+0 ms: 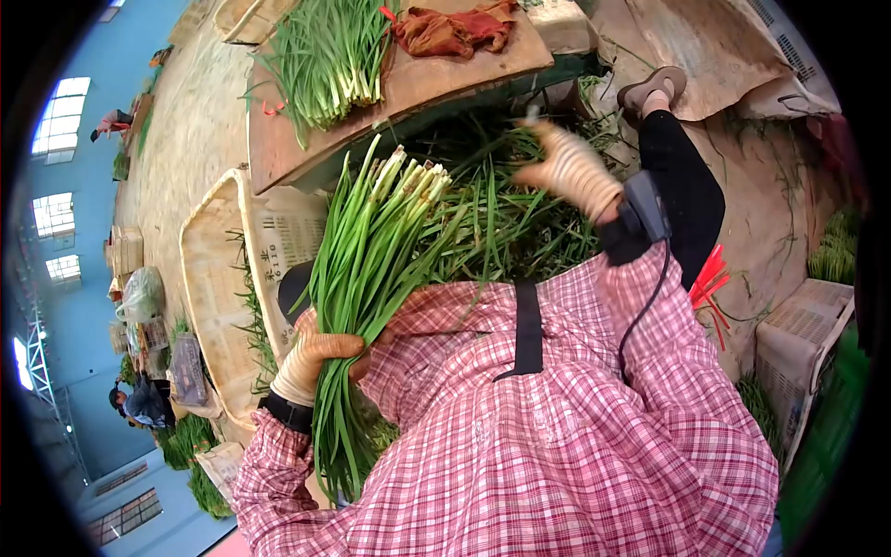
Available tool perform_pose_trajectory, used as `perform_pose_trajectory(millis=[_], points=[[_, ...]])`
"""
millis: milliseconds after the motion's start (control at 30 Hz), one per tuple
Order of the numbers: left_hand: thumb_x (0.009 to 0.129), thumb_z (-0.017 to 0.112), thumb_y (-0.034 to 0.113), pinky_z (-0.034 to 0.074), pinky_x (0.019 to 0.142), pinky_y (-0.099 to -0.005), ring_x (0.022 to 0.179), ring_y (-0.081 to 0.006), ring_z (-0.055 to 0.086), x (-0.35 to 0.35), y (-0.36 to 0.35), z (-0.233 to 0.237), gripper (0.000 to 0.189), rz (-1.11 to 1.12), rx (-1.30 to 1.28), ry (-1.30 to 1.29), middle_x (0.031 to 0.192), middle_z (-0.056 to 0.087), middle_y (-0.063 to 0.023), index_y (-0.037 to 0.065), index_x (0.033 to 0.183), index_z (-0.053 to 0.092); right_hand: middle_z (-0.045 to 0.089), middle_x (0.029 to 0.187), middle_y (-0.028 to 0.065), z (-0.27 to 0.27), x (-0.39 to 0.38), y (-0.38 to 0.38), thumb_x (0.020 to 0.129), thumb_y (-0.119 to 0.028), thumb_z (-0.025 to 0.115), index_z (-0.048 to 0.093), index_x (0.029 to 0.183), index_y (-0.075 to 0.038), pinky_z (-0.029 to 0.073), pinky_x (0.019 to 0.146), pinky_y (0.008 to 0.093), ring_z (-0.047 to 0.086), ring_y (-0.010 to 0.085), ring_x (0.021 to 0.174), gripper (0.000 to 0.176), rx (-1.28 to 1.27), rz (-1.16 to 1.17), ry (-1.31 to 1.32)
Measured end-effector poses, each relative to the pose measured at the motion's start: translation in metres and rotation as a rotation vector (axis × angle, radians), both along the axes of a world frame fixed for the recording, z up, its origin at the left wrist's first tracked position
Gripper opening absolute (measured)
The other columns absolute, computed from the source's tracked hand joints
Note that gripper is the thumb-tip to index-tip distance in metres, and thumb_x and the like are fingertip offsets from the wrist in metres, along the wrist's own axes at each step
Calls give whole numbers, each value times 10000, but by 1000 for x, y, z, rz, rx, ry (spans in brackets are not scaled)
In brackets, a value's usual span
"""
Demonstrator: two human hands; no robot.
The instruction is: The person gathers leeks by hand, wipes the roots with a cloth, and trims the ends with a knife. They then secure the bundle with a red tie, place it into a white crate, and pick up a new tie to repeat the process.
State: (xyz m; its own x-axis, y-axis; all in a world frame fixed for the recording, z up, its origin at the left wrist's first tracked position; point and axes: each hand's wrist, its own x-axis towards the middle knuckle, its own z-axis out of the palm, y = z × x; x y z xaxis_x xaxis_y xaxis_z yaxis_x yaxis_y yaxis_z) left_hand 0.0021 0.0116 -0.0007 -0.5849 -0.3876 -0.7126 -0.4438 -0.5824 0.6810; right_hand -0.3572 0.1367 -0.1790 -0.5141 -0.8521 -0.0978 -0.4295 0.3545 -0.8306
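Observation:
My left hand (320,365), its fingers wrapped in tan banding, is closed round a bunch of garlic chives (371,251). The pale cut ends point up and away from me, and the green leaves hang down past my wrist. My right hand (571,167), wrapped in the same way, is raised over a heap of loose chive leaves (520,223) in front of my lap. It is blurred, but the thumb stands apart from the fingers and I see nothing clearly held. Another pile of chives (343,65) lies on a wooden board (418,93) ahead.
A reddish-brown cloth (455,32) rests on the board. A pale plastic crate (218,251) stands at my left, another crate (803,334) at my right. Red ties (710,283) hang beside my right leg. Far left, another person (144,404) is near stacked greens.

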Motion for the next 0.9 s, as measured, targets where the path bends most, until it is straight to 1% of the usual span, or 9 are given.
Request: perform_pose_trajectory(millis=[100, 133, 267, 367, 433, 567, 667, 800, 900], points=[[773, 780, 81, 385, 428, -256, 498, -142, 504, -3, -4, -9, 626, 32, 147, 27, 945, 663, -159, 5, 1326, 494, 643, 1297, 175, 41, 74, -2, 808, -186, 800, 466, 1480, -82, 578, 782, 301, 676, 203, 985, 757, -377, 387, -927], [778, 775, 73, 392, 435, -261, 503, -142, 505, -4, -4, -9, 603, 25, 135, 19, 925, 656, -141, 1, 1311, 502, 692, 1173, 152, 37, 78, -6, 831, -178, 766, 548, 1411, -82, 565, 722, 277, 673, 171, 871, 628, -267, 404, -964], [790, 735, 68, 452, 501, -281, 559, -169, 561, -1, -1, 7, 438, -11, -37, -15, 897, 664, -118, -21, 1190, 581, 738, 819, 58, -11, 42, -10, 874, -158, 703, 730, 1077, -9, 530, 559, 283, 627, 119, 602, 254, -296, -162, -476], [785, 738, 29, 522, 613, -306, 669, -179, 624, -4, -6, 7, 482, -83, -92, -113, 934, 685, -112, -14, 1238, 580, 700, 978, 95, 34, 52, -8, 841, -153, 758, 696, 1089, -19, 565, 749, 313, 677, 176, 843, 288, -649, -197, -551], [783, 743, 6, 512, 787, -308, 864, -179, 626, -8, -6, 4, 543, -125, -153, -137, 1061, 680, -96, -8, 1295, 564, 648, 1103, 151, 59, 78, -16, 770, -241, 828, 676, 1088, 8, 561, 813, 335, 666, 222, 898, 432, -555, -61, 29], [767, 755, -28, 496, 977, -312, 1090, -184, 613, -16, -4, 7, 671, -169, -239, -208, 1243, 647, -81, -2, 1390, 510, 718, 791, 96, 46, 77, -22, 805, -139, 764, 710, 941, 44, 557, 656, 310, 670, 161, 702, 234, -452, -69, -717], [758, 763, -20, 496, 972, -315, 1089, -181, 606, -5, -8, 12, 723, -196, -278, -229, 1238, 647, -90, -6, 1419, 470, 749, 818, 114, 29, 43, -13, 858, -115, 728, 713, 991, 56, 556, 610, 281, 676, 150, 643, 217, -410, -300, -621], [757, 770, -17, 494, 971, -314, 1099, -172, 601, -13, -9, 16, 694, -235, -346, -158, 1249, 645, -94, -9, 1397, 501, 701, 1144, 124, 42, 63, -15, 852, -166, 770, 642, 1263, 4, 569, 687, 265, 635, 134, 1029, 462, -457, 258, -923], [770, 780, -8, 494, 966, -309, 1150, -163, 585, -15, -12, 21, 683, -349, -505, -67, 1270, 646, -87, -13, 1399, 514, 731, 961, 89, 54, 50, -4, 823, -128, 752, 678, 1155, 46, 561, 688, 265, 682, 138, 781, 382, -304, 201, -977]])
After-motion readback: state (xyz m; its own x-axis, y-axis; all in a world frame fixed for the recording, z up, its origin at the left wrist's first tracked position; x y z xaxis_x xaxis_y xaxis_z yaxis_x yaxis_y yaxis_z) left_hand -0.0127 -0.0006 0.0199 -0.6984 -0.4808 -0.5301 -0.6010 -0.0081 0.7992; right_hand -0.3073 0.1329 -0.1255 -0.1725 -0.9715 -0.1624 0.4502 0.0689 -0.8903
